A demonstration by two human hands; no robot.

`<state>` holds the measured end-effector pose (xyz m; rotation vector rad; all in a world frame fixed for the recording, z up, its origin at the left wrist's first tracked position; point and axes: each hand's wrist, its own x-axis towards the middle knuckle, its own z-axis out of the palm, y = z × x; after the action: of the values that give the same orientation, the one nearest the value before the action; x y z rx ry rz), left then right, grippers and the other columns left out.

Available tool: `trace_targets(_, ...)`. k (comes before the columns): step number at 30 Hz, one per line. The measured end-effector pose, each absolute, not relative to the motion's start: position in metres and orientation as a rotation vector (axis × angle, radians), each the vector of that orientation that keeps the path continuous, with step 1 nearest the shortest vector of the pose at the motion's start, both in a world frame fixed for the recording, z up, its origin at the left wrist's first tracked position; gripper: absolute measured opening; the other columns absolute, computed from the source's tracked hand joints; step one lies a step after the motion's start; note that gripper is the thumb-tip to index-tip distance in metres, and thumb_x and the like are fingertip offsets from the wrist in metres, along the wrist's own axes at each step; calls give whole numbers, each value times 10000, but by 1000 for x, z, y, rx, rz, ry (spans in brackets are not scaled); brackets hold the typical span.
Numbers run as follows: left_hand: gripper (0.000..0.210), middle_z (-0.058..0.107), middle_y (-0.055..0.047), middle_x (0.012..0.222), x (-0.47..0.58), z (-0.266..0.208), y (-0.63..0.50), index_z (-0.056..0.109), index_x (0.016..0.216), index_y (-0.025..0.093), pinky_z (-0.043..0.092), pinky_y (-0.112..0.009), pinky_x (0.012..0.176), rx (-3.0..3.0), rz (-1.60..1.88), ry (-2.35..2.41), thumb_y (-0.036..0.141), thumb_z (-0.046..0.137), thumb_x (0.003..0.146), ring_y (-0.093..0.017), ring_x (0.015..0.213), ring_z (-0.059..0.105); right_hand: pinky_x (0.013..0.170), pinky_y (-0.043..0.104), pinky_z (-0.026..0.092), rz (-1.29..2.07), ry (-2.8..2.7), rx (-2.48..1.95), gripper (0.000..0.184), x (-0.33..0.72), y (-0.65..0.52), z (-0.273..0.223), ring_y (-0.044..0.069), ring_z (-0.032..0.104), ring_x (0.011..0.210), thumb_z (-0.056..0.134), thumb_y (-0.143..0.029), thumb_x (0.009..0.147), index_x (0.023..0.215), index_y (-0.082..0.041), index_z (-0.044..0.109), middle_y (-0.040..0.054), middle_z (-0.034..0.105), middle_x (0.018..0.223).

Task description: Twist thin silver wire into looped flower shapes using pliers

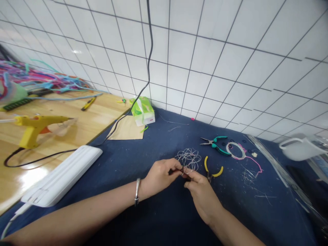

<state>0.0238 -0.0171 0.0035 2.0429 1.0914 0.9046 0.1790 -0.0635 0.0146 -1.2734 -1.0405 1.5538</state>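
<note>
A bundle of thin silvery wire loops [189, 156] stands up from my fingertips above the dark blue table cover. My left hand [160, 175], with a silver bracelet at its wrist, pinches the bundle's lower end, where a small dark piece shows. From the other side, my right hand [201, 191] also closes thumb and fingers on the wire there. Just beyond my right hand lie yellow-handled pliers [214, 173], their jaws partly hidden. Farther back are teal-handled needle-nose pliers [216, 143], spread apart.
On the right lie a whitish ring [235, 151] with pink cord, wire scraps [248, 176] and a white jug [302, 148]. A tissue pack [142, 111] stands at the back. Leftward are a white power strip [63, 176], a yellow glue gun [36, 126] and a cutter knife [89, 103].
</note>
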Motion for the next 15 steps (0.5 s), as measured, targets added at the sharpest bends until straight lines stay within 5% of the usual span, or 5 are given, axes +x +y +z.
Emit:
trace_targets(7, 122, 626, 6, 736, 23, 4, -15, 582, 780, 187, 420, -218, 631, 2131, 892, 1082, 89, 514, 756, -117, 674, 573, 821, 291, 414, 1747, -872, -1103, 569, 174, -71, 23, 194, 471, 1073, 443, -36, 605, 1109, -258, 584, 21, 562, 1136)
trace_targets(15, 149, 608, 7, 703, 22, 4, -17, 569, 744, 185, 406, -216, 595, 2159, 860, 1091, 56, 498, 721, -118, 644, 555, 874, 336, 397, 1764, -941, -1093, 668, 168, -77, 34, 207, 439, 1094, 417, -31, 591, 1209, -271, 505, 24, 519, 1195)
